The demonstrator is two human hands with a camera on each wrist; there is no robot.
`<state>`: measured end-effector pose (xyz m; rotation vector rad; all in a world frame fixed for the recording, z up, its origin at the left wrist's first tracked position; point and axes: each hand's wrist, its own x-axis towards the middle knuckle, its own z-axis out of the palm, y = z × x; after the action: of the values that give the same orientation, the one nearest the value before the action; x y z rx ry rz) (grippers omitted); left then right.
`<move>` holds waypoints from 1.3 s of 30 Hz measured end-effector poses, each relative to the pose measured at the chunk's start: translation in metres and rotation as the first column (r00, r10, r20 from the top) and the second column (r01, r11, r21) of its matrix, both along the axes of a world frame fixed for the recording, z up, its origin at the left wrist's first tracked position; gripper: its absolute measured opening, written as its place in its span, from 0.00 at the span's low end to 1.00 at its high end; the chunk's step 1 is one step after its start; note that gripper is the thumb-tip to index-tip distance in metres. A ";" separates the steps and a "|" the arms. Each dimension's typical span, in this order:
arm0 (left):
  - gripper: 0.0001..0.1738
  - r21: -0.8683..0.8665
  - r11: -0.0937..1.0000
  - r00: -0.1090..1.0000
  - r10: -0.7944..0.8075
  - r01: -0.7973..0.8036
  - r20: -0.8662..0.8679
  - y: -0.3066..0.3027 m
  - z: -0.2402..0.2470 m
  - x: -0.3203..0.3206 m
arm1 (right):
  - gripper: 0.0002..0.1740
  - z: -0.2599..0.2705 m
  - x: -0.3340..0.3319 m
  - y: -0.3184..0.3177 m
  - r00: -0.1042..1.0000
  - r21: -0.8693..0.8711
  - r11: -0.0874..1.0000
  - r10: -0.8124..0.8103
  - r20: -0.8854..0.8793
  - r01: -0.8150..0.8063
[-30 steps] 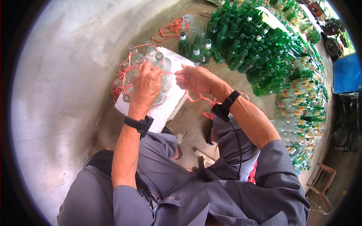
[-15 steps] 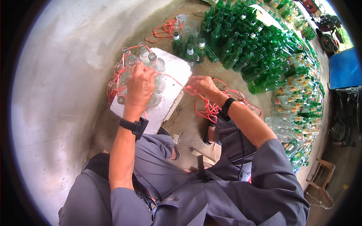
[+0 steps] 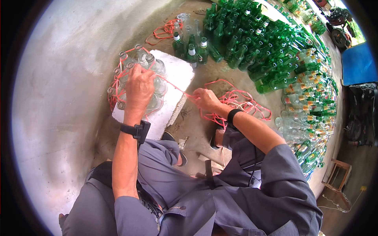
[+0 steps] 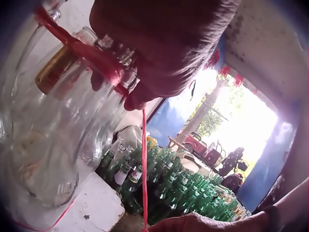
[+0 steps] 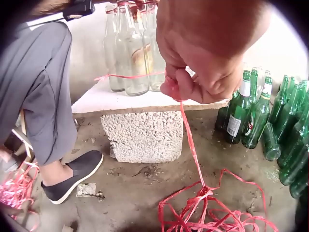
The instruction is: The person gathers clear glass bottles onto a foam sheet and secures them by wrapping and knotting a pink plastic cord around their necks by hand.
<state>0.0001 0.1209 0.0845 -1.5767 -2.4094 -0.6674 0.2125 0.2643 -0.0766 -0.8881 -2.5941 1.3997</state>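
Observation:
Several clear glass bottles (image 3: 158,67) stand in a bundle on a white board, with red plastic string (image 4: 96,60) wound around their necks. A lower loop (image 5: 130,76) of it circles their bodies. My left hand (image 3: 139,88) is over the bundle and pinches the string among the necks. Beyond the board's right edge, my right hand (image 3: 206,100) grips the same string, fingers curled (image 5: 186,87). The stretch of string (image 3: 171,83) between the hands is taut. From the right hand it runs down to a loose tangle (image 5: 203,212) on the floor.
The white board (image 3: 177,70) rests on a rough pale block (image 5: 145,137). Green bottles (image 3: 236,43) crowd the floor behind and to the right; a few (image 5: 248,108) stand near the board. More red string (image 3: 165,31) lies at the back. My shoe (image 5: 77,176) is beside the block.
The right hand has moved away from the bundle, to the right and lower, drawing the string out straight. The left hand has stayed at the bottle necks. The head view has shifted slightly.

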 end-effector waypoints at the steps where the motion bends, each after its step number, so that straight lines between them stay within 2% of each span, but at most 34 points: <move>1: 0.05 0.007 1.000 1.000 0.000 0.000 0.010 0.000 0.000 0.000 | 0.13 0.003 0.000 -0.001 0.999 0.130 0.991 0.033 -0.002 -0.032; 5: 0.04 -0.016 1.000 1.000 0.006 -0.006 0.001 -0.001 0.000 -0.001 | 0.11 0.028 0.001 -0.002 0.999 0.126 0.991 0.044 0.032 -0.048; 7: 0.04 -0.015 1.000 1.000 0.011 -0.011 -0.012 0.000 -0.001 -0.002 | 0.18 0.017 -0.004 0.012 0.990 0.097 0.992 0.091 -0.104 -0.081; 8: 0.04 -0.015 1.000 1.000 0.008 -0.008 -0.007 0.000 -0.002 -0.002 | 0.24 -0.004 -0.008 0.026 0.953 0.140 0.962 0.257 -0.160 -0.236; 9: 0.04 -0.017 1.000 1.000 0.012 -0.012 -0.008 0.000 -0.001 -0.002 | 0.24 0.013 -0.005 0.031 0.955 0.143 0.962 0.255 -0.154 -0.234; 11: 0.04 -0.014 1.000 1.000 0.015 -0.015 -0.004 0.001 -0.001 -0.002 | 0.22 0.089 0.002 0.039 0.959 -0.234 0.943 0.265 0.099 -0.236; 12: 0.04 -0.023 0.999 1.000 0.024 -0.024 -0.008 0.001 -0.001 -0.002 | 0.22 0.109 0.005 0.043 0.948 -0.146 0.950 0.294 0.123 -0.276; 13: 0.05 -0.032 0.999 0.999 0.035 -0.035 -0.012 0.001 -0.001 -0.002 | 0.22 0.114 0.008 0.049 0.947 -0.143 0.951 0.294 0.128 -0.276; 15: 0.05 -0.025 0.999 0.999 0.030 -0.030 -0.028 0.002 -0.001 -0.003 | 0.21 0.128 0.010 0.057 0.875 0.029 0.894 0.430 0.224 -0.447; 16: 0.05 -0.022 0.999 0.998 0.024 -0.026 -0.049 0.002 -0.001 -0.004 | 0.20 0.137 0.014 0.056 0.882 0.126 0.889 0.401 0.247 -0.440; 20: 0.05 -0.001 1.000 0.999 0.028 -0.028 -0.032 0.002 -0.003 -0.005 | 0.18 0.172 0.016 0.050 0.895 0.133 0.906 0.356 0.269 -0.401; 22: 0.05 -0.007 0.999 0.999 0.039 -0.039 -0.002 0.001 -0.002 -0.005 | 0.17 0.183 0.015 0.049 0.957 -0.060 0.959 0.282 0.071 -0.278; 26: 0.05 0.019 0.999 1.000 0.029 -0.029 -0.012 0.001 -0.004 -0.006 | 0.18 0.198 0.009 0.051 0.962 0.021 0.962 0.273 0.014 -0.274; 28: 0.05 0.014 0.999 0.999 0.029 -0.029 -0.026 0.001 -0.005 -0.007 | 0.18 0.209 0.005 0.050 0.956 0.322 0.901 0.287 0.062 -0.292; 29: 0.05 0.014 0.999 0.999 0.031 -0.030 -0.025 0.002 -0.006 -0.008 | 0.18 0.209 0.001 0.052 0.955 0.322 0.900 0.288 0.064 -0.293; 31: 0.05 0.010 0.999 0.999 0.037 -0.036 -0.016 0.003 -0.005 -0.007 | 0.18 0.215 -0.011 0.049 0.911 0.517 0.752 0.374 0.175 -0.408; 32: 0.05 0.012 0.999 0.999 0.037 -0.037 -0.018 0.003 -0.004 -0.007 | 0.18 0.220 -0.013 0.049 0.911 0.520 0.751 0.374 0.174 -0.407; 33: 0.05 0.006 0.999 0.999 0.041 -0.041 -0.020 0.003 -0.004 -0.007 | 0.17 0.241 -0.016 0.043 0.928 0.213 0.909 0.371 -0.028 -0.358; 34: 0.05 0.001 0.999 0.999 0.047 -0.047 -0.021 0.003 -0.004 -0.007 | 0.17 0.253 -0.018 0.040 0.932 -0.134 0.936 0.293 -0.213 -0.325; 35: 0.05 0.002 0.999 0.999 0.048 -0.048 -0.020 0.003 -0.005 -0.007 | 0.17 0.251 -0.020 0.042 0.932 -0.133 0.936 0.294 -0.212 -0.326; 36: 0.05 0.005 0.999 0.999 0.046 -0.046 -0.022 0.003 -0.005 -0.008 | 0.19 0.251 -0.025 0.046 0.932 -0.464 0.838 0.133 -0.338 -0.288; 37: 0.05 0.008 0.999 0.999 0.045 -0.045 -0.024 0.003 -0.005 -0.008 | 0.22 0.250 -0.027 0.048 0.916 -0.733 0.622 -0.063 -0.395 -0.273; 38: 0.05 0.011 0.999 0.999 0.045 -0.044 -0.023 0.003 -0.005 -0.008 | 0.18 0.249 -0.025 0.049 0.959 -0.523 0.838 0.000 -0.284 -0.155; 39: 0.05 -0.008 0.999 0.998 0.049 -0.049 -0.034 0.002 -0.004 -0.008 | 0.18 0.241 -0.027 0.052 0.958 -0.520 0.840 -0.001 -0.285 -0.154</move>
<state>-0.0075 0.1232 0.0804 -1.5142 -2.4215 -0.6162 0.1854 0.3160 0.1648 -0.5667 -2.0725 2.1593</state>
